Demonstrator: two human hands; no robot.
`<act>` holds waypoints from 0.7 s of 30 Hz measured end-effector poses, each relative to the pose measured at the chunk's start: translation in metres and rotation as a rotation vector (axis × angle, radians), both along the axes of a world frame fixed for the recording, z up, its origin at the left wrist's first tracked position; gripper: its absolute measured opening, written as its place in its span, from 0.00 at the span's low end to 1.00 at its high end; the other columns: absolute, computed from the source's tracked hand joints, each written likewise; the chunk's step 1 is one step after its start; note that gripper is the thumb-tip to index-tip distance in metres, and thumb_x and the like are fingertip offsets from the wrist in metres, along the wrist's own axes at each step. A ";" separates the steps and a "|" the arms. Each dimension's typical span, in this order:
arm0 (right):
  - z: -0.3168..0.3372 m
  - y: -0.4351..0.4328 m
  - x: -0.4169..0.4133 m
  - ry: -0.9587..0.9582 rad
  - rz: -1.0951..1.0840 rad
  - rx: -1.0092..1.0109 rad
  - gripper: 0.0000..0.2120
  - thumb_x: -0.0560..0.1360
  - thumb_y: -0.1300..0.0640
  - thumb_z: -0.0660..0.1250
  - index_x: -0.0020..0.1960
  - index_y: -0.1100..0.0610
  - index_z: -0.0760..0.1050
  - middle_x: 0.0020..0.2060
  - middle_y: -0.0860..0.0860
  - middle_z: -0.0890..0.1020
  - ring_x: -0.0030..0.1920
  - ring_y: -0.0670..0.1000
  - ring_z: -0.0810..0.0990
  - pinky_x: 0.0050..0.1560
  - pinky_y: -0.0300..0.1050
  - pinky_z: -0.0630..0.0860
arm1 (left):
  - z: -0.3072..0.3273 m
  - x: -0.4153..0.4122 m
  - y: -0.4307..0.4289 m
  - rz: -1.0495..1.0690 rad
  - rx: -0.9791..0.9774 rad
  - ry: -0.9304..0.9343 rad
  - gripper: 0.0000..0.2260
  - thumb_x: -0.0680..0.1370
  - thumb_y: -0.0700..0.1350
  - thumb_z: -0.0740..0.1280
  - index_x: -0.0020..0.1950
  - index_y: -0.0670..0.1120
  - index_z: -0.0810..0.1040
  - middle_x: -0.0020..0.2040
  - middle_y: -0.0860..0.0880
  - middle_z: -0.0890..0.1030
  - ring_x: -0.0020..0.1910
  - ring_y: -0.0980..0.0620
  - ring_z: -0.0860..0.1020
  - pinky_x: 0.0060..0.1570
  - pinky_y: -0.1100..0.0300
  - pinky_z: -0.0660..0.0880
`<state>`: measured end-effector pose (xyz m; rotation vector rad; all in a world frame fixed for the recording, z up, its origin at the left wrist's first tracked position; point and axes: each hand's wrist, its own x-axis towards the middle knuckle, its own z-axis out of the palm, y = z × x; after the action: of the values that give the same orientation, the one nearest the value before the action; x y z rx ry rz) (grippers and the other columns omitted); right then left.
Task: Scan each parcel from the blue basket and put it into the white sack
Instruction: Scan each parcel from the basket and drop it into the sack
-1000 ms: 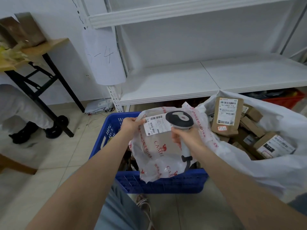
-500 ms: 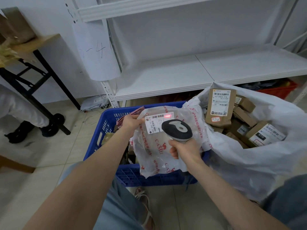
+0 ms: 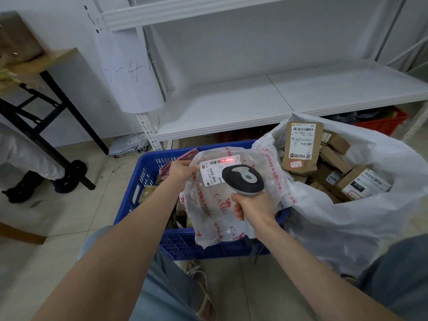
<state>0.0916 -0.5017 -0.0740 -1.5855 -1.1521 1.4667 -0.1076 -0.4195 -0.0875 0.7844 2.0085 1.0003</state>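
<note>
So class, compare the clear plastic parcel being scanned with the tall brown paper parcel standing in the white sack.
The clear plastic parcel is soft, red-printed and held over the blue basket; the brown paper parcel is opaque, boxy and stands in the white sack. Both carry white barcode labels.

Pale beige tiled floor [image 3: 76,218] carries the blue slatted plastic basket [image 3: 148,172] at centre, with the crumpled white plastic sack [image 3: 347,218] touching its right side. White metal shelving unit [image 3: 231,105] stands on the floor behind both; a red plastic crate [image 3: 384,122] sits under its lowest board at right. Black folding-table legs [image 3: 46,126] with a wheel stand left, a flat grey mailer bag [image 3: 129,144] near the shelf post.
</note>
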 end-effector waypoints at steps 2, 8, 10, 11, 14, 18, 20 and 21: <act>0.001 -0.001 -0.001 0.004 0.008 -0.001 0.09 0.72 0.63 0.69 0.33 0.59 0.77 0.26 0.51 0.78 0.25 0.47 0.76 0.32 0.39 0.77 | 0.001 0.000 0.000 0.002 -0.007 0.006 0.16 0.75 0.40 0.71 0.62 0.41 0.78 0.56 0.44 0.81 0.54 0.45 0.79 0.57 0.51 0.77; 0.004 -0.002 -0.002 -0.009 0.012 0.016 0.09 0.72 0.63 0.69 0.34 0.58 0.77 0.26 0.51 0.79 0.26 0.46 0.76 0.32 0.38 0.77 | 0.005 -0.002 -0.001 -0.003 -0.019 0.032 0.17 0.75 0.42 0.71 0.63 0.42 0.78 0.55 0.45 0.80 0.53 0.47 0.79 0.54 0.53 0.77; 0.006 -0.003 -0.002 -0.016 0.010 0.027 0.09 0.72 0.63 0.69 0.34 0.58 0.77 0.26 0.51 0.79 0.27 0.47 0.77 0.34 0.40 0.78 | 0.007 -0.002 -0.002 -0.006 -0.015 0.037 0.17 0.75 0.42 0.71 0.63 0.42 0.78 0.55 0.45 0.80 0.53 0.47 0.79 0.56 0.52 0.76; 0.006 -0.003 -0.002 -0.021 0.009 0.032 0.09 0.72 0.63 0.69 0.34 0.58 0.77 0.27 0.51 0.79 0.27 0.47 0.77 0.36 0.41 0.78 | 0.007 -0.002 -0.002 -0.007 -0.012 0.033 0.17 0.75 0.42 0.71 0.63 0.43 0.77 0.55 0.45 0.80 0.53 0.47 0.79 0.57 0.51 0.77; 0.006 -0.003 -0.001 -0.033 0.007 0.047 0.09 0.72 0.62 0.70 0.34 0.58 0.77 0.27 0.52 0.79 0.28 0.47 0.78 0.39 0.44 0.80 | 0.011 0.000 -0.002 0.000 -0.010 0.029 0.17 0.75 0.42 0.71 0.63 0.43 0.77 0.56 0.45 0.80 0.54 0.46 0.79 0.57 0.51 0.76; 0.007 -0.004 0.000 -0.017 0.020 0.050 0.07 0.72 0.61 0.70 0.35 0.57 0.78 0.28 0.52 0.81 0.28 0.46 0.78 0.36 0.40 0.80 | 0.013 0.001 -0.003 0.028 -0.015 0.040 0.15 0.74 0.44 0.72 0.59 0.43 0.78 0.54 0.45 0.80 0.53 0.47 0.79 0.50 0.55 0.75; 0.009 -0.004 0.000 0.023 0.018 0.047 0.06 0.72 0.61 0.71 0.35 0.57 0.78 0.29 0.52 0.82 0.27 0.46 0.79 0.32 0.36 0.78 | 0.013 0.002 -0.003 0.033 -0.012 0.029 0.14 0.73 0.44 0.73 0.57 0.43 0.79 0.53 0.46 0.80 0.52 0.47 0.79 0.51 0.54 0.76; 0.009 -0.005 0.000 0.032 0.013 0.049 0.07 0.71 0.61 0.71 0.35 0.56 0.78 0.29 0.51 0.83 0.27 0.46 0.79 0.31 0.36 0.78 | 0.014 0.002 -0.004 0.034 -0.013 0.018 0.14 0.73 0.45 0.73 0.57 0.44 0.79 0.52 0.46 0.81 0.52 0.47 0.79 0.53 0.53 0.77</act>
<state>0.0916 -0.5066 -0.0649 -1.5184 -1.1732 1.4566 -0.1058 -0.4232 -0.0737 0.7574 2.0481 1.0018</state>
